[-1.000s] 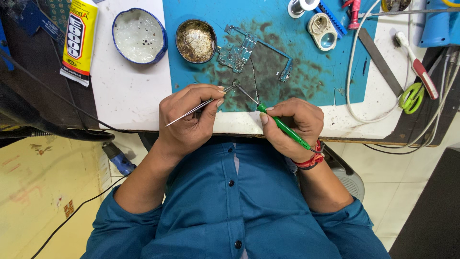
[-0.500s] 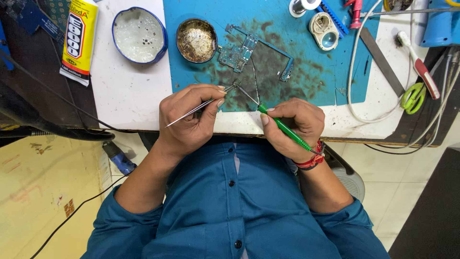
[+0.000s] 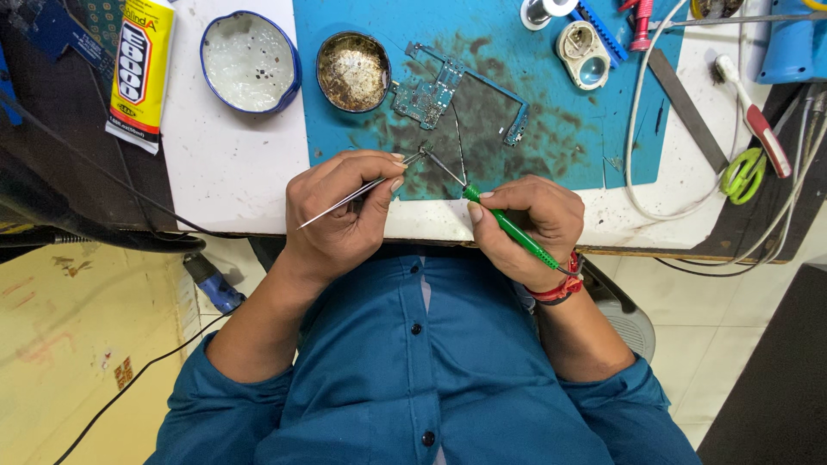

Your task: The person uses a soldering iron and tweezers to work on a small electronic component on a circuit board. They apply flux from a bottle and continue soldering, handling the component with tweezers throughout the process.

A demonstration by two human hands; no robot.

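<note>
My left hand (image 3: 340,211) grips metal tweezers (image 3: 362,189) whose tips point right, over the near edge of the blue mat (image 3: 551,129). My right hand (image 3: 525,226) holds a green-handled tool (image 3: 508,226) like a pen; its thin metal tip meets the tweezer tips at about the same spot. Whatever sits between the tips is too small to make out. A blue-green circuit board (image 3: 426,95) with a thin L-shaped arm lies on the stained mat just beyond both hands.
A round brown tin (image 3: 353,71) and a blue-rimmed white dish (image 3: 250,60) sit far left of the board. A yellow glue tube (image 3: 140,73) lies at far left. White cable, metal ruler (image 3: 685,108), green scissors (image 3: 743,175) and a toothbrush (image 3: 754,116) are at right.
Both hands stay at the mat's near edge with the tool tips together. Only tiny shifts of the fingers show.
</note>
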